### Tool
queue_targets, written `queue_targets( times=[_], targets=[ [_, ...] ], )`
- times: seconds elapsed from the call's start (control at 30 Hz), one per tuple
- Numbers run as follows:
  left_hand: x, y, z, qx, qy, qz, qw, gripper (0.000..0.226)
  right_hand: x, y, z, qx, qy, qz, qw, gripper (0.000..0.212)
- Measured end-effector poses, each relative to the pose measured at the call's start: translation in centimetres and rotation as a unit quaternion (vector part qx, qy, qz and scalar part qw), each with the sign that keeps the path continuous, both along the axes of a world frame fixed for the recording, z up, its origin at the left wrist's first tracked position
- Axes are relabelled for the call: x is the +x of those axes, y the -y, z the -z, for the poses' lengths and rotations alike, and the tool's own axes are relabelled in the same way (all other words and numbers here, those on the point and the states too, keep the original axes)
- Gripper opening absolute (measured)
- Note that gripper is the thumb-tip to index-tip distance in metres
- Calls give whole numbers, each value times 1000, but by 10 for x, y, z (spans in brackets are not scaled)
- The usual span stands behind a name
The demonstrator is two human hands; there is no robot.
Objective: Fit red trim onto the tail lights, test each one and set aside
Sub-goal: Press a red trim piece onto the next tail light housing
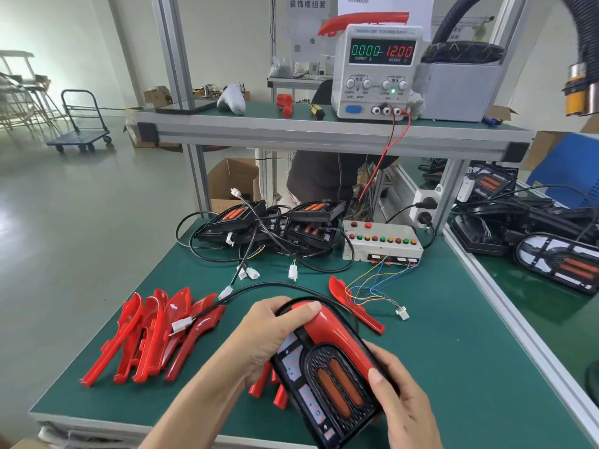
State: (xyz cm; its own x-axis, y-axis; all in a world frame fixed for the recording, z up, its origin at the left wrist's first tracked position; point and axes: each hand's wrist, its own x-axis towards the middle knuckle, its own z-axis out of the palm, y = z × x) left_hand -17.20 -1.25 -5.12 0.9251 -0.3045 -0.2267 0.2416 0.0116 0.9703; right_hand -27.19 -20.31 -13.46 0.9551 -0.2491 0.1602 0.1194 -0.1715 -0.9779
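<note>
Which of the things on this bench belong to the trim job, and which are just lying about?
Job: tail light held in both hands (left hand, right hand), red trim pile, test box, power supply, untrimmed lights.
Lying about: white handheld tool, cardboard box, trolley.

Hidden under the left hand point(259, 338): the near-left edge of the tail light point(327, 377) and the upper ends of some loose red trim pieces point(269, 388). Covered by the right hand point(400, 400): the light's lower right corner. Cut off by the right edge: finished tail lights point(557, 264) on the side bench. Too small to read: printing on the posted sheet point(306, 24). Mostly concealed behind the shelf point(324, 131): a seated person point(319, 179).
</note>
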Motion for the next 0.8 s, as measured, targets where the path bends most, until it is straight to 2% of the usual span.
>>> queue_targets(
  times=[0.13,0.4,0.53,0.8],
  targets=[
    [-6,2,1,-5,42,-20,999,46,2,4,1,5,7,-2,1000,38],
    [-13,6,-1,-31,42,-33,998,43,3,9,3,0,17,12,1000,29],
    [-13,7,0,-46,26,-37,998,39,3,12,5,-2,15,7,1000,39],
    [-12,9,0,-62,9,-51,997,38,3,8,-3,11,9,11,1000,36]
  ],
)
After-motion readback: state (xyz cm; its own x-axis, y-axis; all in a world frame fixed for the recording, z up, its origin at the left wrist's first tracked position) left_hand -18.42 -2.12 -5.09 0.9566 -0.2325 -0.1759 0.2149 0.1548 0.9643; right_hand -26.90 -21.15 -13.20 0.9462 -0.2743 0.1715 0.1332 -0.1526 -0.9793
